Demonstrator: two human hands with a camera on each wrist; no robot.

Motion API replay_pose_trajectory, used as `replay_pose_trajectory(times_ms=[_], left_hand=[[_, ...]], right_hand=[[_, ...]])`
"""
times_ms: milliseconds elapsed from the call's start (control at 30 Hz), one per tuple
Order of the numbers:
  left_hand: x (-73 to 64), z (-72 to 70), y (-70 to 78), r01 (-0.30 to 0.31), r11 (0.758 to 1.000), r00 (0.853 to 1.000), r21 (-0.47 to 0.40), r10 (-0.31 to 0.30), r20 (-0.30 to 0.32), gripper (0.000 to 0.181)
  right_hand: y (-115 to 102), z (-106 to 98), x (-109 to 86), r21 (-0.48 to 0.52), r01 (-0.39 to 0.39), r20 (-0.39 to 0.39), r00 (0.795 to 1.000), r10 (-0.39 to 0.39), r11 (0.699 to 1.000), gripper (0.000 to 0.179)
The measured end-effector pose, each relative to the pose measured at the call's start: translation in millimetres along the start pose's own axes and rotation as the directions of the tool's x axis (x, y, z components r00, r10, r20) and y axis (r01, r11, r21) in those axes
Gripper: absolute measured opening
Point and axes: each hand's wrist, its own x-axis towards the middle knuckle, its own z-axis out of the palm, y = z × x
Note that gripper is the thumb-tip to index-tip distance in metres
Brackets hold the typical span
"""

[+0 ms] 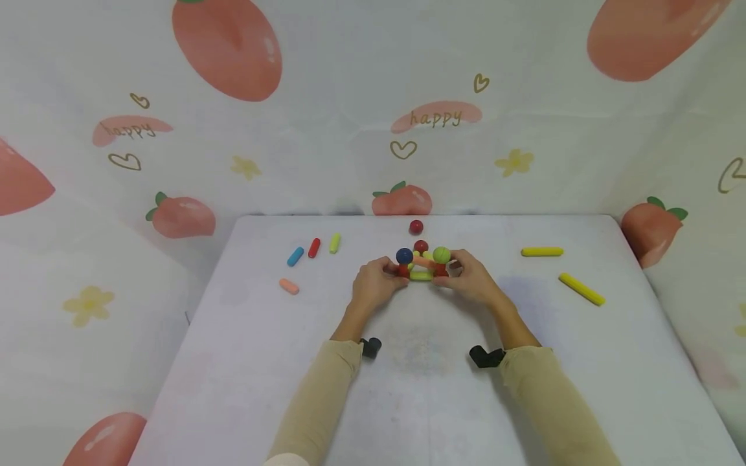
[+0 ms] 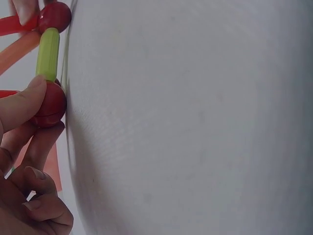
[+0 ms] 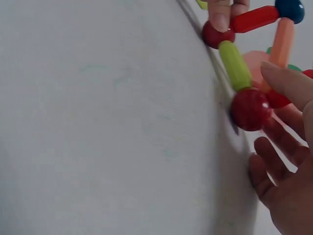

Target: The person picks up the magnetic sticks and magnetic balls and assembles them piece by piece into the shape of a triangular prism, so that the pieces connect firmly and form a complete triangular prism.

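A small magnetic ball-and-stick frame (image 1: 421, 276) is held between both hands near the middle of the table. A light-green stick (image 2: 48, 54) joins its two front red balls. My left hand (image 1: 373, 285) pinches the frame's left front red ball (image 2: 51, 104), thumb on top. My right hand (image 1: 473, 281) grips the right corner, with the thumb beside the upright red stick (image 3: 279, 99) near the other front red ball (image 3: 250, 108). A blue ball (image 1: 405, 256) and a green ball (image 1: 441, 255) top the uprights. An orange stick (image 3: 282, 41) spans above; the rear is partly hidden.
A loose red ball (image 1: 416, 227) lies behind the frame. To the left lie short sticks: blue (image 1: 295, 256), red (image 1: 314, 248), light-green (image 1: 335, 243) and orange (image 1: 288, 286). Two longer yellow sticks (image 1: 542, 252) are at the right. A patterned cloth hangs behind the white table (image 1: 245, 388).
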Motion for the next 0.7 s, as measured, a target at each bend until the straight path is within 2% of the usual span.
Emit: replay_pose_trajectory(times_ms=[167,300,533,700], left_hand=[[-0.2,-2.2,-2.4,-0.009,1.000,1.000,-0.006,0.009,0.011,0.027],[0.2,-2.8,-2.0,-0.004,1.000,1.000,-0.001,0.004,0.012,0.027],[0.2,-2.5,-1.6,-0.006,1.000,1.000,-0.012,0.006,0.012,0.026],[0.0,-1.8,-1.8,-0.001,1.000,1.000,-0.008,0.001,0.012,0.026]], right_hand=[[3.6,12.6,3.7,0.031,0.025,-0.052,0.998,-0.023,0.999,0.042],[4.2,15.6,3.4,0.038,0.042,-0.081,0.996,-0.038,0.998,0.034],[6.1,15.4,2.2,0.059,0.025,-0.078,0.997,-0.020,0.998,0.035],[9.5,17.7,2.3,0.053,0.079,-0.094,0.993,-0.074,0.995,0.033]])
